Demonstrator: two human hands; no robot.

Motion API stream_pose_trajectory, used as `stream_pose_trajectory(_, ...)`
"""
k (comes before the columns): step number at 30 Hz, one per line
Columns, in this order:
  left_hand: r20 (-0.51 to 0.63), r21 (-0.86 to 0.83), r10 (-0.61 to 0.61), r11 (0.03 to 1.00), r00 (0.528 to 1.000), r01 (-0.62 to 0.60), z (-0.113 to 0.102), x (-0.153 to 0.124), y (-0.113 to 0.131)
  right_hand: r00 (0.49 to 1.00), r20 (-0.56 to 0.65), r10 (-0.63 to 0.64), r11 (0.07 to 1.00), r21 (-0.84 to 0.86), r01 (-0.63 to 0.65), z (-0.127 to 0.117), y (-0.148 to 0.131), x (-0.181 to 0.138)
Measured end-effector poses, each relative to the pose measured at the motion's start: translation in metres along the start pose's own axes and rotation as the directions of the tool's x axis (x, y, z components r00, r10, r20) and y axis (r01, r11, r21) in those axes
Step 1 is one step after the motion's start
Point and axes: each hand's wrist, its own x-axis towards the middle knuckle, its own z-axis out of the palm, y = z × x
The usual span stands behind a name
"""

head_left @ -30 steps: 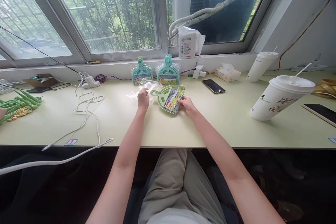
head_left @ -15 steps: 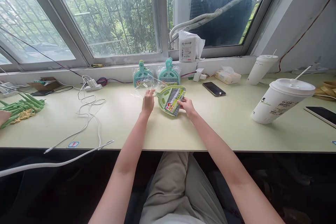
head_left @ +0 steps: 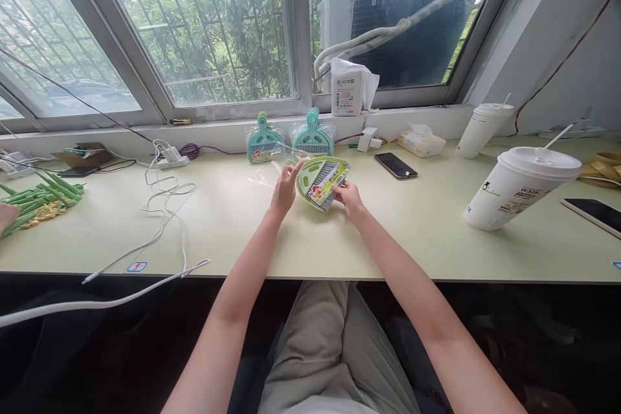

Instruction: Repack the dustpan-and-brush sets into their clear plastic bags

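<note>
A light green dustpan and brush set [head_left: 324, 182] with a bright printed label is held tilted above the table, its handle end toward the left. My left hand [head_left: 285, 191] is closed around the handle end, with the index finger reaching along the pan's edge. On the opposite side, my right hand [head_left: 349, 197] pinches the bristle end next to the label. Clear plastic wrap [head_left: 264, 174] trails behind my left hand. Further back, two teal dustpan and brush sets, a left one [head_left: 264, 139] and a right one [head_left: 313, 132], lean upright in plastic.
Right of my hands are a phone [head_left: 396, 165], a tissue pack [head_left: 421, 141] and a large white cup [head_left: 524, 184]. White cables [head_left: 167, 207] lie on the left, beyond them green stalks [head_left: 48, 200] with another person's hand [head_left: 7, 215]. A power strip [head_left: 169, 158] stands near the sill.
My left hand has moved right and closer to the pan, its index finger now along the edge. The green set has shifted slightly right.
</note>
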Motion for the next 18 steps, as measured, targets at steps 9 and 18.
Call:
stream_pose_trajectory(9,-0.311,-0.142,-0.197,0.977,0.93,0.16,0.001,-0.004,0.034,0.999,-0.007,-0.042,0.996,0.082,0.043,-0.002,0.0,0.0)
stream_pose_trajectory(18,-0.133,-0.742,-0.689,0.546,0.712,0.389,-0.002,0.009,0.027,0.991,0.035,-0.128,0.972,0.202,0.118,0.002,-0.003,-0.003)
